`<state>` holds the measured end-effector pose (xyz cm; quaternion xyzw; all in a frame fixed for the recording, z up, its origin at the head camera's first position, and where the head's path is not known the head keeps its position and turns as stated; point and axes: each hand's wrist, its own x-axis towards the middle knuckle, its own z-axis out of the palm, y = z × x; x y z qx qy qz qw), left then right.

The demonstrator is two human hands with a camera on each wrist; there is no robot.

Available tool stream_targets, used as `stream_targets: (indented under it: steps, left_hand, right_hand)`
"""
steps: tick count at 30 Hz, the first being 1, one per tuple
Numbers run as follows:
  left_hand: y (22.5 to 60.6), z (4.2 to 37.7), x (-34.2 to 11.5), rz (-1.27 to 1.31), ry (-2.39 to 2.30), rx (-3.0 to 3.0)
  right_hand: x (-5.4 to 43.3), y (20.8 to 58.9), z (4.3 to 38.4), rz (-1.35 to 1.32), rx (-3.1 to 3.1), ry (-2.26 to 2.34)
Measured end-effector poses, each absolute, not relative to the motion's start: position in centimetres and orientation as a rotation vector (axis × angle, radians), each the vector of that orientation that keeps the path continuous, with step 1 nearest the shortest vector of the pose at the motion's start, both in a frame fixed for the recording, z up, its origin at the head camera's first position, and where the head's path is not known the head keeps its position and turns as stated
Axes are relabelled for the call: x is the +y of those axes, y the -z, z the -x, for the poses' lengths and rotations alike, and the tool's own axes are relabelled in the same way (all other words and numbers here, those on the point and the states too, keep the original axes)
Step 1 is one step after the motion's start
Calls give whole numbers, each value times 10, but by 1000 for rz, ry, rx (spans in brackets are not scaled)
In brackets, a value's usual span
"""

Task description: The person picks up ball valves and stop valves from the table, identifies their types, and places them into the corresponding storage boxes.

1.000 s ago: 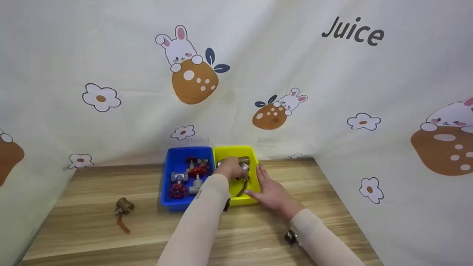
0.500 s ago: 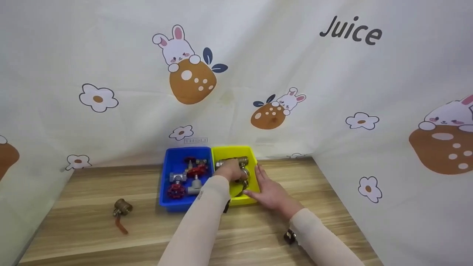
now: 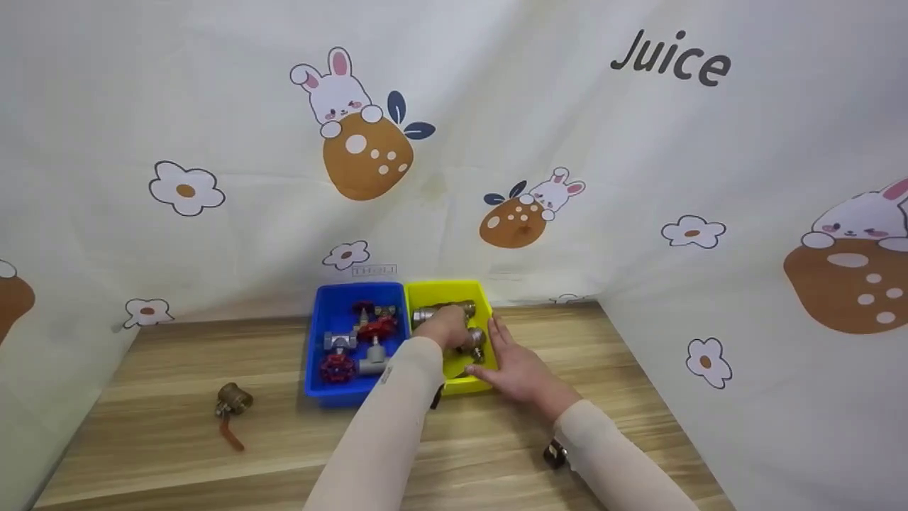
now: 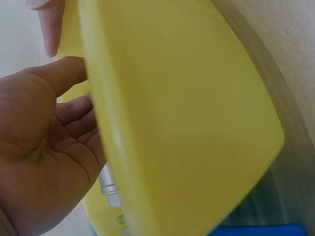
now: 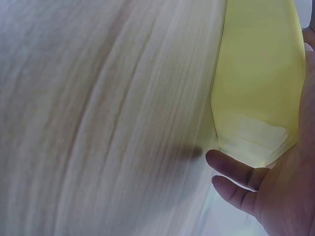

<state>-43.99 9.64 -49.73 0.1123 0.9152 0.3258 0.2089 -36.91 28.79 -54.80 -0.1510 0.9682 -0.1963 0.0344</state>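
In the head view my left hand (image 3: 443, 328) reaches down into the yellow bin (image 3: 425, 285), fingers curled at a metal ball valve (image 3: 474, 341) and pinching it. The left wrist view shows that hand (image 4: 54, 132) bent over the bin's rim, its fingertips hidden behind the yellow wall (image 4: 182, 113). Another metal valve (image 3: 424, 316) lies at the back of the same bin. My right hand (image 3: 521, 369) rests its straight fingers along the bin's right outer wall, thumb at the front corner. In the right wrist view, two fingers (image 5: 236, 169) extend beside the yellow wall.
A blue bin (image 3: 319, 355) stands against the yellow one, holding several valves with red handwheels (image 3: 338, 368). On the wooden table (image 3: 177, 468) to the left lies a brass ball valve (image 3: 234, 399) with an orange lever. A patterned cloth (image 3: 440, 234) rises behind and on both sides.
The ball valve at my left fingers has turned slightly inside the yellow bin, and its lever now shows less. My right hand stays on the bin wall. The head view has shifted a little.
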Motion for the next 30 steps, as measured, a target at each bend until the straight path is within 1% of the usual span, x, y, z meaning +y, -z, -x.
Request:
stream_targets:
  steps: [6, 11, 22, 27, 30]
  left_hand:
    - [505, 447, 98, -342, -917, 2541]
    - [502, 447, 95, -405, -916, 2558]
    - [474, 430, 73, -721, -808, 2672]
    - [457, 417, 48, -822, -796, 2771]
    - [447, 408, 29, -839, -827, 2823]
  right_hand:
    - [287, 547, 369, 460, 2969, 598]
    - [287, 548, 369, 456, 2971, 609]
    - [288, 547, 367, 476, 2997, 621]
    - [287, 547, 368, 463, 2994, 627]
    - [287, 548, 367, 445, 2983, 638]
